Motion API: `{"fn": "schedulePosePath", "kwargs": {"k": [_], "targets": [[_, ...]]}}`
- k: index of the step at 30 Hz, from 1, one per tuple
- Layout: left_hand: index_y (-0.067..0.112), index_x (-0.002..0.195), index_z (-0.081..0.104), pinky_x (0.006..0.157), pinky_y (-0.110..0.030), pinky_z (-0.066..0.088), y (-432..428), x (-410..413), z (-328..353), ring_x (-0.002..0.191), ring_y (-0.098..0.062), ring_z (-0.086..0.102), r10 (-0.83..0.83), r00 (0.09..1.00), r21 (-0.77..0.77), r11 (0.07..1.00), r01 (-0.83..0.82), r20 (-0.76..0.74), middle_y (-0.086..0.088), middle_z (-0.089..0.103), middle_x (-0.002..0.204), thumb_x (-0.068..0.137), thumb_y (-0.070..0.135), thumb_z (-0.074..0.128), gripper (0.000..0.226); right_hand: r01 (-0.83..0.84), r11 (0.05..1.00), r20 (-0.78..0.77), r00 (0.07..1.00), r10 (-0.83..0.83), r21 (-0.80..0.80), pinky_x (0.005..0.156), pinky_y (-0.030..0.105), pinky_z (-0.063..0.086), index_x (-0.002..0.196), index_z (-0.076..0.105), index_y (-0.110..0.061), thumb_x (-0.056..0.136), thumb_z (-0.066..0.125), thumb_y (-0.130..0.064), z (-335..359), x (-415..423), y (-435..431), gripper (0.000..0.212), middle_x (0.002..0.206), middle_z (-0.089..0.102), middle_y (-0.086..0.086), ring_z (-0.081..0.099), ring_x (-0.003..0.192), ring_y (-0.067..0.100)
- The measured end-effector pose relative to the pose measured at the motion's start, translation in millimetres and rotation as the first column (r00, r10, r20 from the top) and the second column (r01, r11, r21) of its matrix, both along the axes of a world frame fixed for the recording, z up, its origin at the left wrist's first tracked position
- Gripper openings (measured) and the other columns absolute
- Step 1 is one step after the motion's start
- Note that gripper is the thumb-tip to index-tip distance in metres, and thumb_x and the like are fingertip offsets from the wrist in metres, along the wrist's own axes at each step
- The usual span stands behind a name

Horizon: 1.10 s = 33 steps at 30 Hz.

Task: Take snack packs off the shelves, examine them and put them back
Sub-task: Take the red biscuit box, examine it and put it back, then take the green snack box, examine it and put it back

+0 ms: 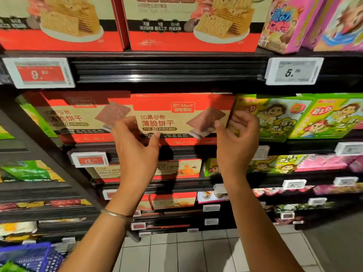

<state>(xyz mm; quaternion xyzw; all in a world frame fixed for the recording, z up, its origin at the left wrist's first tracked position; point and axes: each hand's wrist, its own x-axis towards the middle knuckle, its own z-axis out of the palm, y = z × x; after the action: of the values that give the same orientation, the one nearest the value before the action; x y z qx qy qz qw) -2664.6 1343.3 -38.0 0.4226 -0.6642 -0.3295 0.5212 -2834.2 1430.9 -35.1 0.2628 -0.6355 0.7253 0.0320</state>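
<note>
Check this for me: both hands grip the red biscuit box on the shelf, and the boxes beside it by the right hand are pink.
One detail is wrong. Beside it by the right hand stand green boxes, not pink ones, as the head view shows. The rest holds: the left hand and the right hand both grip the red biscuit box on the shelf.

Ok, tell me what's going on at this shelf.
A person is handling a red cracker box on the middle shelf. The left hand grips its left edge and the right hand curls round its right edge, beside the green boxes. The box sits at the shelf front; whether it is coming out or going back cannot be told.
</note>
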Motion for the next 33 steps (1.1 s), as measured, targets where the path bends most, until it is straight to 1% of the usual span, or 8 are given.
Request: {"fn": "schedulePosePath", "kwargs": {"k": [2, 6, 12, 17, 21, 24, 29, 33], "targets": [[0.025, 0.116, 0.048, 0.094, -0.041, 0.056, -4.7, -0.3, 0.2, 0.11, -0.023, 0.063, 0.012, 1.0, 0.0, 1.0, -0.012, -0.005, -0.008, 0.062, 0.121, 0.09, 0.014, 0.081, 0.044, 0.063, 0.997, -0.048, 0.997, -0.06, 0.045, 0.087, 0.029, 0.061, 0.11, 0.059, -0.019, 0.087, 0.082, -0.011, -1.6, -3.5, 1.7, 0.033, 0.114, 0.064, 0.003, 0.064, 0.104, 0.011], [0.024, 0.106, 0.052, 0.087, -0.037, 0.058, -13.2, 2.9, 0.3, 0.097, -0.02, 0.067, 0.056, 0.998, -0.037, 0.998, -0.055, 0.013, -0.006, 0.066, 0.107, 0.091, 0.018, 0.081, 0.034, 0.104, 0.992, -0.098, 0.99, -0.097, 0.072, 0.079, 0.019, 0.056, 0.108, 0.063, -0.015, 0.086, 0.083, -0.014, -3.5, -6.0, -0.3, 0.03, 0.107, 0.066, 0.002, 0.066, 0.096, 0.015], [0.02, 0.1, 0.056, 0.08, -0.029, 0.054, -18.5, 6.6, -5.6, 0.086, -0.015, 0.066, 0.045, 0.999, -0.023, 0.999, -0.044, 0.021, -0.006, 0.066, 0.098, 0.092, 0.024, 0.081, 0.027, 0.129, 0.984, -0.146, 0.983, -0.111, 0.121, 0.086, 0.026, 0.06, 0.114, 0.072, 0.0, 0.09, 0.076, -0.003, -5.9, -8.9, 0.5, 0.024, 0.107, 0.07, 0.001, 0.071, 0.099, 0.014], [0.018, 0.098, 0.058, 0.079, -0.03, 0.054, -23.6, 8.0, -10.0, 0.084, -0.014, 0.065, 0.066, 0.997, -0.062, 0.996, -0.064, 0.031, -0.004, 0.067, 0.095, 0.093, 0.03, 0.08, 0.025, 0.024, 0.99, -0.073, 0.997, -0.014, 0.14, 0.083, 0.011, 0.054, 0.128, 0.069, -0.006, 0.095, 0.069, -0.002, -10.4, -1.1, 6.7, 0.033, 0.122, 0.07, 0.01, 0.069, 0.113, 0.014], [0.014, 0.095, 0.06, 0.076, -0.033, 0.052, -26.2, 8.0, -12.0, 0.081, -0.018, 0.063, 0.093, 0.994, -0.085, 0.992, -0.089, 0.051, -0.003, 0.066, 0.091, 0.093, 0.034, 0.079, 0.028, -0.067, 0.989, 0.005, 0.998, 0.067, 0.135, 0.087, 0.014, 0.055, 0.13, 0.068, -0.008, 0.095, 0.07, -0.002, -10.6, 0.9, 12.6, 0.036, 0.128, 0.068, 0.008, 0.067, 0.118, 0.011], [0.014, 0.091, 0.06, 0.075, -0.035, 0.053, -28.0, 3.8, -13.1, 0.081, -0.02, 0.064, 0.124, 0.99, -0.085, 0.989, -0.118, 0.064, -0.001, 0.066, 0.088, 0.093, 0.036, 0.078, 0.028, -0.106, 0.986, 0.043, 0.994, 0.102, 0.126, 0.089, 0.018, 0.057, 0.127, 0.07, -0.01, 0.095, 0.07, -0.003, -12.4, -9.2, 20.2, 0.033, 0.118, 0.073, 0.002, 0.071, 0.111, 0.007], [0.015, 0.092, 0.06, 0.075, -0.016, 0.046, -23.5, -8.0, -20.3, 0.083, -0.022, 0.063, 0.202, 0.979, -0.055, 0.978, -0.201, 0.0, -0.005, 0.066, 0.089, 0.094, 0.035, 0.077, 0.026, 0.066, 0.995, 0.024, 0.997, -0.068, 0.079, 0.084, 0.026, 0.06, 0.113, 0.069, -0.008, 0.092, 0.074, -0.007, -17.0, -65.4, 50.1, 0.022, 0.1, 0.074, 0.0, 0.071, 0.093, 0.009], [0.016, 0.1, 0.059, 0.085, -0.037, 0.053, 13.4, -39.2, -23.9, 0.085, -0.017, 0.063, 0.199, 0.977, -0.092, 0.974, -0.206, -0.077, -0.002, 0.064, 0.091, 0.095, 0.021, 0.073, 0.016, 0.218, 0.976, 0.076, 0.973, -0.219, 0.027, 0.087, 0.022, 0.055, 0.124, 0.057, -0.007, 0.087, 0.078, -0.007, -18.3, -112.8, 73.6, 0.043, 0.124, 0.061, 0.015, 0.063, 0.105, 0.019]]}}
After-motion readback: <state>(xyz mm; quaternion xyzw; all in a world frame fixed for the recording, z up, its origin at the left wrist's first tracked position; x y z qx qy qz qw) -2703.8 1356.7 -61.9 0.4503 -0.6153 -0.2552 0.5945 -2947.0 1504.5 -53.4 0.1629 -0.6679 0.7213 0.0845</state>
